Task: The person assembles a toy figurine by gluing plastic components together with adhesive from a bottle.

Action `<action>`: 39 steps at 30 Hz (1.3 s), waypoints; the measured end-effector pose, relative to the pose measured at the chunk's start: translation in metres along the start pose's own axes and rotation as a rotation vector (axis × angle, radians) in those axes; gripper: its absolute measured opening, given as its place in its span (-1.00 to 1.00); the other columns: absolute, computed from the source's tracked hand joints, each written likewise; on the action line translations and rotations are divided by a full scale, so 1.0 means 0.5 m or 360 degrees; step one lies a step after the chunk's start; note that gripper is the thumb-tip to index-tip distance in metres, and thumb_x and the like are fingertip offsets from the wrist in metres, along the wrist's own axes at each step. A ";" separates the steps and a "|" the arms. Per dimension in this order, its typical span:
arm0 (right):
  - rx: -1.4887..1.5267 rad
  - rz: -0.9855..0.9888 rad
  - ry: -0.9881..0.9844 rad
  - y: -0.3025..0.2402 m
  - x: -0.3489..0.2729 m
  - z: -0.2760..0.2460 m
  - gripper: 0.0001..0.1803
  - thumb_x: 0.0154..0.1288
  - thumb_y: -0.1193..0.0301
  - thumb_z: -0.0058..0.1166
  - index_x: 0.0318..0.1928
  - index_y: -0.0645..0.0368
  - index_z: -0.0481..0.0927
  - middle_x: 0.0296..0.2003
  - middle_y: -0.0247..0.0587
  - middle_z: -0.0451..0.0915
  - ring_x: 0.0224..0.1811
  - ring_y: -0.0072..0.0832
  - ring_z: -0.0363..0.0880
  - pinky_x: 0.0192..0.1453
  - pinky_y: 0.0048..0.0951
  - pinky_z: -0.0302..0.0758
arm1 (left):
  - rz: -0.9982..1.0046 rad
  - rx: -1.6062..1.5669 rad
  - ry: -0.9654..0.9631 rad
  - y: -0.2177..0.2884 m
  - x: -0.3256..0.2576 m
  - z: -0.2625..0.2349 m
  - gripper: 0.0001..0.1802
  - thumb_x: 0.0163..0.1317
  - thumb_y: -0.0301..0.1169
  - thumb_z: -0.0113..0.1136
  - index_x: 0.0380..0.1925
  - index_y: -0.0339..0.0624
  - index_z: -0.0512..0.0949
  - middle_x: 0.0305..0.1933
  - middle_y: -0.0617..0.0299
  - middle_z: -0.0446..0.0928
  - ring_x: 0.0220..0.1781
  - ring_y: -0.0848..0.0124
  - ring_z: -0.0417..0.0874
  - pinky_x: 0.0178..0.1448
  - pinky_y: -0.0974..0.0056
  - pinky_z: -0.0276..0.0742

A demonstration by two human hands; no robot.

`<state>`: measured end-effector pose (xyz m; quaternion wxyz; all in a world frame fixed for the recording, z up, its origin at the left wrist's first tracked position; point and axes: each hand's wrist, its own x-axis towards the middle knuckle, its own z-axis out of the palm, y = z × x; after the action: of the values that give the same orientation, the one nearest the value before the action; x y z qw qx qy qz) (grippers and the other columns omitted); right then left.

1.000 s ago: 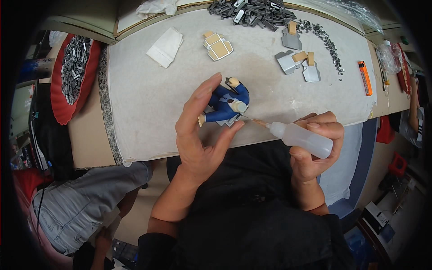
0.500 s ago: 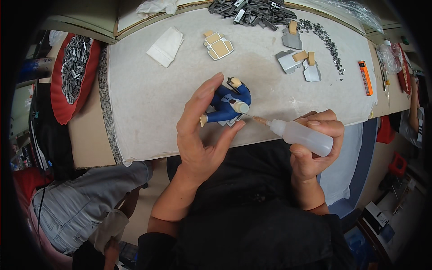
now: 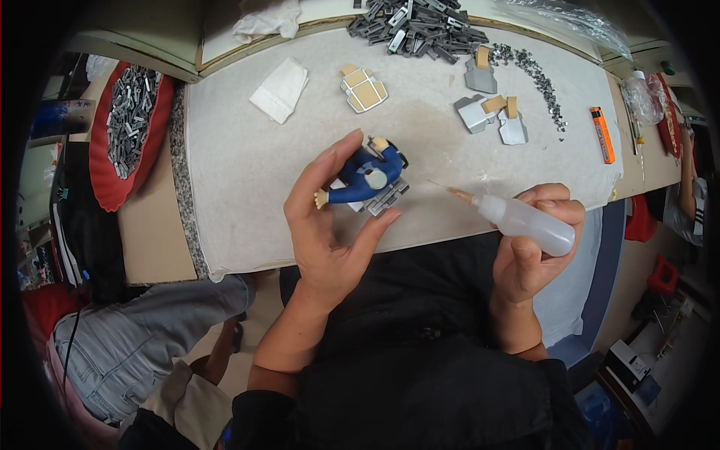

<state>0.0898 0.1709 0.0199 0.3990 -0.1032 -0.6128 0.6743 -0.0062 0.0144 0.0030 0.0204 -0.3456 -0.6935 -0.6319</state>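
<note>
A red tray [image 3: 105, 180] at the left edge of the tabletop [image 3: 247, 195] holds a heap of small grey metal pieces [image 3: 129, 105], and a bigger loose pile of grey parts [image 3: 416, 26] lies along the far edge, with a scatter of tiny dark bits [image 3: 536, 71] trailing toward the right. The left hand [image 3: 330, 232] is raised palm-up over the near middle of the tabletop, fingers curled around a small blue figure [image 3: 369, 180] with grey and tan parts, thumb pressing its near side. The right hand [image 3: 536, 244] is closed around a translucent squeeze bottle [image 3: 529, 223], held almost level, its thin tan nozzle [image 3: 456, 194] aimed left toward the figure but stopping short of it. Farther back lie a tan-and-white armour piece [image 3: 364, 90], three grey pieces with tan tabs [image 3: 491, 109], a folded white cloth [image 3: 280, 90] and, off to the right, an orange lighter [image 3: 602, 135].
</note>
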 end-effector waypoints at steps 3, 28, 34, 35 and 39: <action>-0.0009 -0.0020 -0.0020 -0.008 0.016 -0.029 -0.56 -0.09 0.46 0.29 -0.24 0.20 0.31 -0.28 -0.11 0.40 -0.31 -0.49 0.44 -0.21 -0.54 0.41 | 0.0006 -0.0194 0.0072 -0.001 0.000 0.006 -0.19 -0.12 -0.67 0.27 0.13 -0.22 0.04 0.16 -0.18 0.22 0.21 0.14 0.30 0.24 0.19 0.25; -0.0935 -0.0061 -0.0128 0.038 0.159 -0.154 -0.46 -0.09 0.62 0.22 -0.05 0.26 0.30 -0.20 -0.21 0.44 -0.11 -0.49 0.44 -0.02 -0.47 0.43 | -0.0407 0.0084 -0.0298 0.014 0.012 -0.009 -0.25 -0.14 -0.75 0.21 0.09 -0.20 0.11 0.17 -0.05 0.25 0.21 0.23 0.29 0.24 0.20 0.27; -0.1311 -0.1096 -0.0127 0.026 0.108 -0.155 -0.47 -0.13 0.61 0.26 -0.08 0.24 0.34 -0.26 -0.11 0.46 -0.18 -0.30 0.48 -0.09 -0.39 0.43 | -0.0378 -0.0004 -0.0263 0.015 0.013 -0.020 -0.24 -0.14 -0.74 0.23 0.09 -0.20 0.11 0.15 -0.05 0.27 0.18 0.25 0.33 0.20 0.23 0.30; -0.1538 -0.0939 -0.0514 0.001 0.110 -0.121 -0.56 -0.14 0.63 0.23 -0.16 0.25 0.40 -0.22 -0.04 0.47 -0.18 -0.22 0.48 -0.12 -0.34 0.43 | -0.0381 0.0010 -0.0251 0.014 0.012 -0.021 -0.24 -0.14 -0.74 0.23 0.09 -0.20 0.11 0.15 -0.05 0.27 0.18 0.25 0.33 0.20 0.23 0.30; -0.1975 -0.0810 -0.0915 0.025 0.132 -0.057 -0.69 -0.04 0.62 0.01 -0.18 0.27 0.43 -0.14 -0.03 0.47 -0.11 -0.19 0.47 -0.09 -0.34 0.46 | -0.0352 -0.0014 -0.0251 0.016 0.012 -0.037 -0.25 -0.15 -0.73 0.24 0.07 -0.20 0.12 0.14 -0.05 0.29 0.17 0.26 0.34 0.19 0.23 0.30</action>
<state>0.0590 0.2371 0.0251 0.2348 0.0164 -0.9678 0.0896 -0.0144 0.0002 0.0162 -0.1055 -0.3157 -0.7239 -0.6042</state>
